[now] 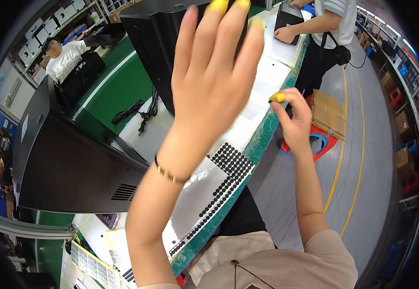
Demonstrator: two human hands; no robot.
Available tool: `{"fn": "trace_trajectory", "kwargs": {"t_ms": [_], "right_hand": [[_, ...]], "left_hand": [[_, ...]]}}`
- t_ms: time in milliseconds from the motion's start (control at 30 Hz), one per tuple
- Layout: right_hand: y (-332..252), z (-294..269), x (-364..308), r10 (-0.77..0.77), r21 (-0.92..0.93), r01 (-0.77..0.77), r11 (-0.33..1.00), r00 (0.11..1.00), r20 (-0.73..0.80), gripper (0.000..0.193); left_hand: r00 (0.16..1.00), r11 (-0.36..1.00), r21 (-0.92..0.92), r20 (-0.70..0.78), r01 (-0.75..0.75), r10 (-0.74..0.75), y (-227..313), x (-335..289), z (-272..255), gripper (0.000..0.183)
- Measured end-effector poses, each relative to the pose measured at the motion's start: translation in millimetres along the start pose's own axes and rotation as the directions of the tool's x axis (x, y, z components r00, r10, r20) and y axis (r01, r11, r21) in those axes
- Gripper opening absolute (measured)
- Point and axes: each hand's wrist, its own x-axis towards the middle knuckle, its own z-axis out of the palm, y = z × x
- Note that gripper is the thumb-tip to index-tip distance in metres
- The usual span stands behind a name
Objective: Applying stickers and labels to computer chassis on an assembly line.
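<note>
My left hand (pixel 214 72) is raised, fingers stretched out and apart, with yellow finger cots on several fingertips. It is in front of a tall black casing (pixel 151 53) and hides part of it; I cannot tell whether it touches. Off to the right, my right hand (pixel 293 118) pinches a small black pad (pixel 270 101) between thumb and a yellow-capped index finger, just beyond the bench edge. A backing sheet with rows of round black pads (pixel 233 161) lies on the bench below the hands, part of its grid bare.
Another black casing (pixel 79 149) stands at the left. Black cables (pixel 144 115) lie behind my left hand. A co-worker (pixel 334 24) handles a dark box at the far right; another person (pixel 67 60) is at the left. A red stool (pixel 325 144) with cardboard stands beyond the green-edged bench.
</note>
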Motion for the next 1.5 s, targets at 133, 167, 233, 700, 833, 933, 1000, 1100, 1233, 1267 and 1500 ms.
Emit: {"fn": "trace_trajectory", "kwargs": {"t_ms": [133,167,233,700,833,933,1000,1100,1233,1267,1500], "right_hand": [[42,22,-15,0.172,-0.018,-0.172,0.985,0.985,-0.01,0.007],[47,27,-19,0.152,-0.04,-0.153,0.987,0.988,-0.016,0.009],[54,36,-23,0.101,-0.059,-0.102,0.993,0.995,-0.016,0.01],[82,91,-21,-0.005,-0.169,0.002,0.986,1.0,-0.017,0.014],[82,98,-17,-0.018,-0.177,0.014,0.984,1.0,-0.022,0.015],[84,98,-18,-0.024,-0.177,0.018,0.984,0.999,-0.027,0.015],[85,98,-17,-0.034,-0.173,0.029,0.985,0.999,-0.026,0.014],[85,99,-17,-0.031,-0.155,0.026,0.988,0.999,-0.025,0.014],[86,98,-16,-0.092,-0.185,0.087,0.979,0.996,-0.019,0.014],[86,98,-16,-0.108,-0.224,0.101,0.969,0.994,-0.02,0.014],[83,97,-14,-0.135,-0.349,0.131,0.928,0.991,0.013,0.014]], "left_hand": [[0.937,0.914,0.323,-0.162,-0.245,0.308,-31,33,50,0.032],[0.972,0.933,0.278,0.119,-0.229,0.204,-32,30,45,0.033],[0.972,0.966,0.182,0.182,-0.185,0.151,-43,39,46,0.033],[0.862,0.953,0.303,0.486,-0.016,-0.14,-121,46,61,0.038],[0.899,0.956,0.291,0.427,-0.034,-0.098,-126,46,66,0.038],[0.896,0.949,0.312,0.433,-0.041,-0.103,-126,45,70,0.038],[0.888,0.95,0.309,0.449,-0.047,-0.102,-127,45,71,0.039],[0.897,0.951,0.303,0.434,-0.053,-0.089,-132,42,73,0.04],[0.9,0.949,0.311,0.427,-0.057,-0.085,-132,42,73,0.04],[0.899,0.947,0.315,0.431,-0.061,-0.085,-131,42,72,0.04],[0.891,0.942,0.328,0.445,-0.065,-0.094,-129,43,69,0.037]]}}
